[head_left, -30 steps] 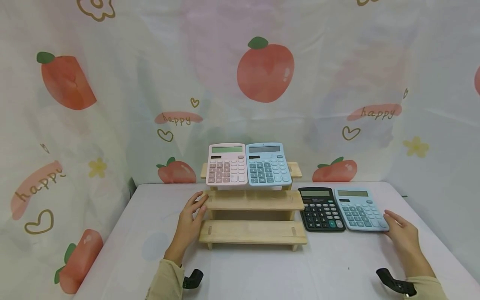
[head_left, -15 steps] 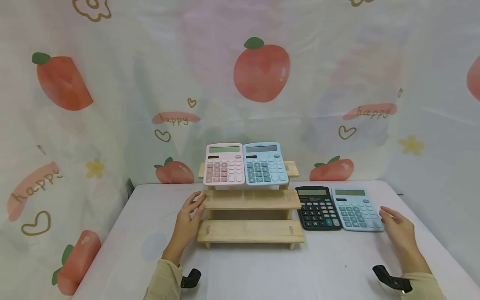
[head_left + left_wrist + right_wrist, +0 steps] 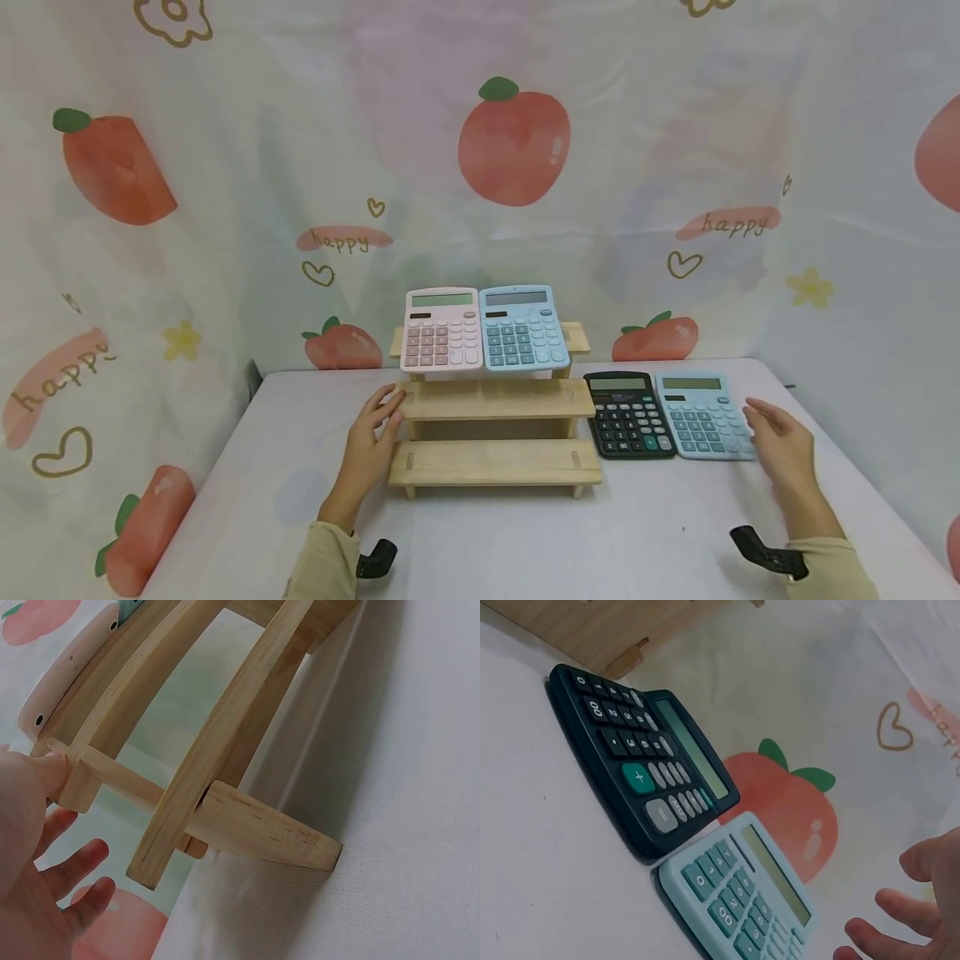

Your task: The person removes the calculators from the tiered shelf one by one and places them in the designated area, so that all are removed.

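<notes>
In the head view my left hand (image 3: 371, 435) rests at the left end of a three-tier wooden shelf (image 3: 495, 462). A digit touches the middle board's end in the left wrist view, while the other fingers (image 3: 88, 859) hang spread and loose. On the top tier lean a pink calculator (image 3: 441, 329) and a blue calculator (image 3: 523, 327), side by side. Right of the shelf lie a black calculator (image 3: 630, 417) and a light blue calculator (image 3: 705, 417). My right hand (image 3: 783, 446) hovers by the light blue one's right edge, relaxed and holding nothing; the right wrist view shows them apart.
A white cloth-covered table (image 3: 480, 542) carries everything. Behind and at both sides hangs a curtain (image 3: 420, 150) printed with red fruit and "happy". The shelf's middle and lower boards bear nothing. A black wrist strap piece (image 3: 765, 552) juts from the right sleeve.
My right hand has come off the light blue calculator's right edge and sits slightly above and beside it. The left hand stays at the shelf. The whole view has drifted a little left.
</notes>
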`<action>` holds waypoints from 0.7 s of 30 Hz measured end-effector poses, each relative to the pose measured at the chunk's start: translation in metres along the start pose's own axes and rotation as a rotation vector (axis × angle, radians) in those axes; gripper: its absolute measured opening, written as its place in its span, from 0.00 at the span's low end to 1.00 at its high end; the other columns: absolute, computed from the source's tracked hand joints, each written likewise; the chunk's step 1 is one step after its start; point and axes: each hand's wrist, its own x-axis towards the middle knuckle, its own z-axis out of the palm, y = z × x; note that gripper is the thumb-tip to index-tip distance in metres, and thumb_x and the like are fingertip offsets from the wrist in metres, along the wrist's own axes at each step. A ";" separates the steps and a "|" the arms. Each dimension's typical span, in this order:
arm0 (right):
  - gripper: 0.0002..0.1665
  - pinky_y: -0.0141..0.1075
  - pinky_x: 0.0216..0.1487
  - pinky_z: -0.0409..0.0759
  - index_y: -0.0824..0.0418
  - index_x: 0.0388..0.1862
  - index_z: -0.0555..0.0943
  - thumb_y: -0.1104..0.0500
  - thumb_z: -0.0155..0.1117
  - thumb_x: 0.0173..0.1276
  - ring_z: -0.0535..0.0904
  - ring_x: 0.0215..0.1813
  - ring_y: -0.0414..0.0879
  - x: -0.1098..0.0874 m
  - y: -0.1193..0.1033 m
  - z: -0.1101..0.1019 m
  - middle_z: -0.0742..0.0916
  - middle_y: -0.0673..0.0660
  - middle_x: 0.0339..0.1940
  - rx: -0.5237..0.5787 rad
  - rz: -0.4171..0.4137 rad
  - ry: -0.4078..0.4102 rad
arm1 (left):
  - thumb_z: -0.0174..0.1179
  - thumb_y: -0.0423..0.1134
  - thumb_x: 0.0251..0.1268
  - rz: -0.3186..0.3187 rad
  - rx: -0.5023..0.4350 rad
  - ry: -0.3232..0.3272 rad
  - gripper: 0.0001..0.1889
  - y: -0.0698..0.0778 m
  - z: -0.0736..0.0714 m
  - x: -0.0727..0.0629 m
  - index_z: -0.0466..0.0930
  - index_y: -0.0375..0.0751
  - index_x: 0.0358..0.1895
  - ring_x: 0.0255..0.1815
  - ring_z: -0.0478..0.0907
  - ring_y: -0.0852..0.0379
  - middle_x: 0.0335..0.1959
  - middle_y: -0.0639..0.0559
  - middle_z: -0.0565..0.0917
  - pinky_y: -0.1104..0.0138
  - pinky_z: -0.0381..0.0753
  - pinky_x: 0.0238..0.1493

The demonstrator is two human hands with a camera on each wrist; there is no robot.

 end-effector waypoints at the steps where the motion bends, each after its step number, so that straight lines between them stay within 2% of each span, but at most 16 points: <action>1: 0.35 0.14 0.38 0.68 0.62 0.78 0.65 0.44 0.42 0.82 0.66 0.45 0.22 -0.002 -0.002 0.002 0.71 0.67 0.76 0.007 -0.016 0.001 | 0.55 0.39 0.78 0.003 0.000 0.001 0.20 0.000 0.000 0.000 0.77 0.34 0.67 0.70 0.72 0.35 0.73 0.40 0.72 0.38 0.73 0.63; 8: 0.33 0.14 0.38 0.70 0.62 0.75 0.69 0.44 0.44 0.82 0.67 0.41 0.18 -0.013 -0.009 0.014 0.80 0.62 0.69 0.030 -0.138 -0.007 | 0.55 0.39 0.77 0.015 -0.012 0.003 0.20 0.001 0.000 0.000 0.77 0.35 0.66 0.69 0.72 0.34 0.73 0.39 0.72 0.38 0.74 0.62; 12: 0.31 0.14 0.40 0.73 0.65 0.73 0.70 0.47 0.45 0.82 0.68 0.41 0.16 -0.023 -0.017 0.017 0.85 0.47 0.58 0.009 -0.238 -0.048 | 0.55 0.39 0.77 0.010 -0.014 0.004 0.20 0.001 0.000 0.000 0.78 0.36 0.66 0.69 0.72 0.34 0.73 0.40 0.72 0.38 0.75 0.61; 13: 0.31 0.14 0.41 0.73 0.66 0.73 0.69 0.47 0.45 0.82 0.68 0.42 0.16 -0.026 -0.020 0.018 0.85 0.43 0.56 -0.001 -0.268 -0.067 | 0.55 0.39 0.78 0.010 -0.014 0.006 0.20 0.001 0.000 0.000 0.78 0.36 0.66 0.69 0.72 0.34 0.73 0.40 0.72 0.39 0.75 0.61; 15: 0.30 0.14 0.41 0.74 0.67 0.73 0.70 0.48 0.46 0.82 0.69 0.42 0.16 -0.031 -0.024 0.019 0.81 0.30 0.48 0.001 -0.312 -0.082 | 0.55 0.39 0.78 0.010 -0.009 0.008 0.20 0.001 -0.001 0.000 0.78 0.35 0.66 0.69 0.72 0.34 0.73 0.39 0.72 0.39 0.75 0.61; 17: 0.30 0.14 0.42 0.74 0.68 0.72 0.69 0.49 0.46 0.83 0.69 0.43 0.15 -0.035 -0.027 0.020 0.76 0.22 0.45 0.003 -0.352 -0.102 | 0.54 0.39 0.78 0.010 -0.005 0.008 0.20 0.001 0.000 0.000 0.77 0.35 0.67 0.69 0.72 0.34 0.73 0.39 0.71 0.38 0.75 0.60; 21: 0.30 0.14 0.42 0.73 0.70 0.71 0.70 0.49 0.47 0.83 0.70 0.44 0.14 -0.041 -0.034 0.024 0.73 0.18 0.43 0.010 -0.412 -0.124 | 0.54 0.38 0.78 0.013 0.005 0.009 0.20 0.001 0.000 0.000 0.77 0.33 0.67 0.69 0.71 0.33 0.73 0.37 0.71 0.38 0.74 0.59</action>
